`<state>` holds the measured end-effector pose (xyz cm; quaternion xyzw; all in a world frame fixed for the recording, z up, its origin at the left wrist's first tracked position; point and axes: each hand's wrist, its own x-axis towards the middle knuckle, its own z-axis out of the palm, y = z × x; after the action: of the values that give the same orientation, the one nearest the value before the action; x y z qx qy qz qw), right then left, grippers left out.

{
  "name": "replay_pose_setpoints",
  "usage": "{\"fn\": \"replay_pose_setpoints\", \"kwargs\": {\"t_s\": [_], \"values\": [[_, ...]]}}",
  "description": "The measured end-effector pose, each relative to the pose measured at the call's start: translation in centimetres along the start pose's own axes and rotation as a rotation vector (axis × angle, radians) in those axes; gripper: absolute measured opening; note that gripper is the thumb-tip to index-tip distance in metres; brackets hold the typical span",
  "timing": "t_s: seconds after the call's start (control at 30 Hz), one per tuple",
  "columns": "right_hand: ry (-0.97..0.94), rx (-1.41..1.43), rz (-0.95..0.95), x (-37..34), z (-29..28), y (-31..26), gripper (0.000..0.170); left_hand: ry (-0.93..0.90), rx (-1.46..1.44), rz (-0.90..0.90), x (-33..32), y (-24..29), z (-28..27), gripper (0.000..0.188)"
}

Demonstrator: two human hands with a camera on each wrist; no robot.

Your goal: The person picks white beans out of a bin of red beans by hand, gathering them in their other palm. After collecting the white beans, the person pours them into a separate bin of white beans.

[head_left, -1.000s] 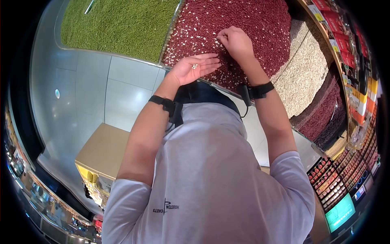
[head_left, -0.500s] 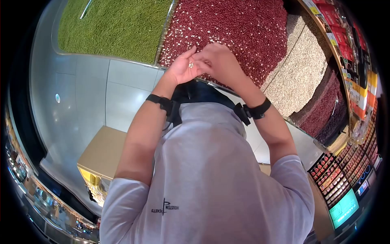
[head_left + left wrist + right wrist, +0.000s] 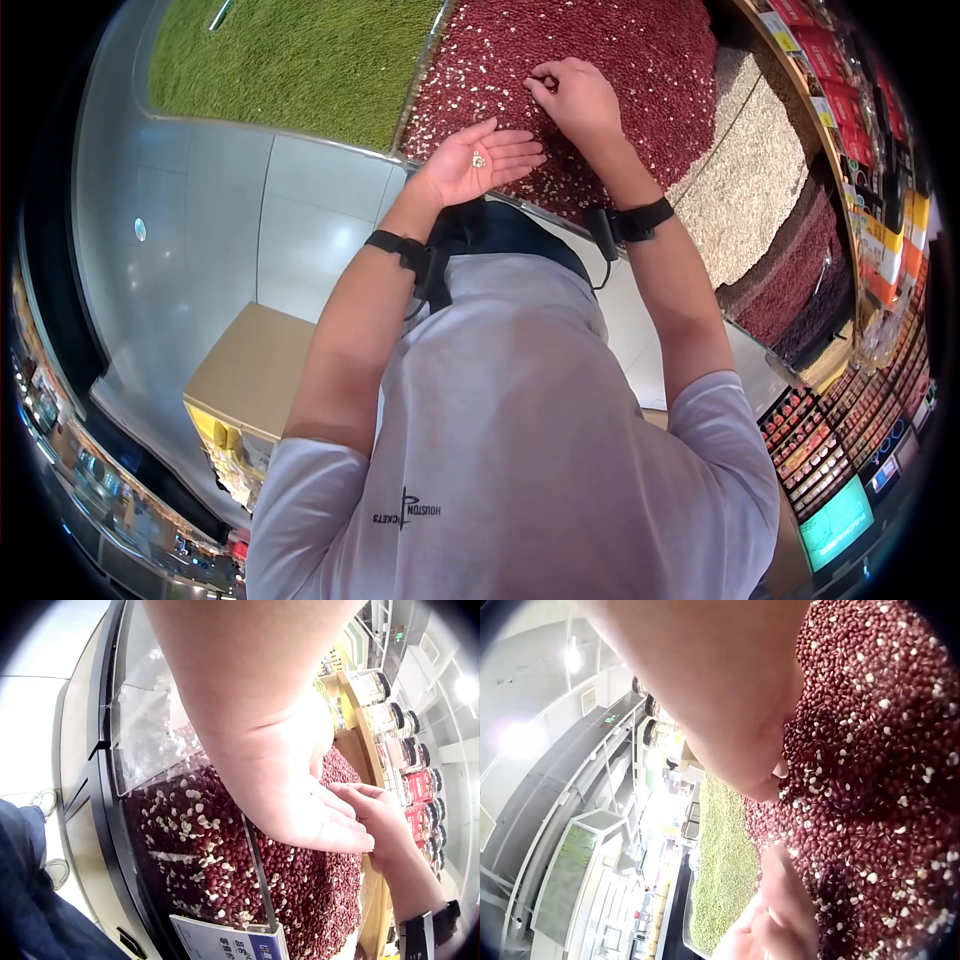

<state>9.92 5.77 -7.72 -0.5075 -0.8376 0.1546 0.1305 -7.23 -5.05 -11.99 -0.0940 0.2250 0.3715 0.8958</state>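
Note:
Palm up, the left hand (image 3: 462,172) is held over the near edge of the red bean bin with its fingers straight. A few small white kernels (image 3: 478,159) lie in its palm. The right hand (image 3: 582,100) hovers palm down over the red beans (image 3: 640,60), fingers bent and a gap between thumb and forefinger. White kernels are scattered among these beans, thickest on the bin's left side. In the right wrist view, the right hand's thumb and fingers are right at the bean surface, partly hidden by the hand itself.
Left of a clear divider (image 3: 420,75) lies a bin of green beans (image 3: 290,70). Pale grain (image 3: 755,190) fills the bin to the right. A price sign (image 3: 225,941) stands at the bin's front edge. Shelves with jars (image 3: 394,735) rise behind.
The right hand reached across to the left palm half a second ago and is now back over the red beans. The left hand's fingers have spread flat, palm showing.

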Motion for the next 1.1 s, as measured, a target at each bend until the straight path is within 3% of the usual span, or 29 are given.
{"fn": "replay_pose_setpoints", "kwargs": {"t_s": [0.53,0.6,0.63,0.7,0.73,0.83,1.07,1.1], "values": [[0.009,-0.041,-0.03,-0.3,1.1,1.4,0.018,-0.001,0.021,-0.021,0.2,0.0,-0.2,0.052],[-0.01,0.215,0.143,-0.7,0.4,1.8,0.02,-0.004,0.021,-0.021,0.2,0.1,-0.3,0.052],[-0.01,0.215,0.144,-1.0,0.1,2.0,0.02,-0.003,0.023,-0.022,0.2,0.1,-0.2,0.052],[-0.039,0.627,0.281,-1.6,-0.9,2.1,0.023,-0.004,0.024,-0.026,0.3,0.1,-0.1,0.052],[-0.038,0.625,0.283,-1.9,-1.6,2.1,0.023,0.003,0.027,-0.025,0.3,0.0,-0.1,0.052],[-0.254,1.163,0.562,-3.1,-3.4,1.9,0.024,0.004,0.03,-0.026,0.3,0.0,-0.1,0.053],[-0.33,1.352,0.659,-4.4,-4.6,0.3,0.02,0.035,0.053,-0.017,0.2,0.0,0.5,0.052],[-0.3,1.157,0.476,-4.6,-4.5,-0.7,0.019,0.037,0.054,-0.017,0.2,0.0,0.4,0.052]]}}
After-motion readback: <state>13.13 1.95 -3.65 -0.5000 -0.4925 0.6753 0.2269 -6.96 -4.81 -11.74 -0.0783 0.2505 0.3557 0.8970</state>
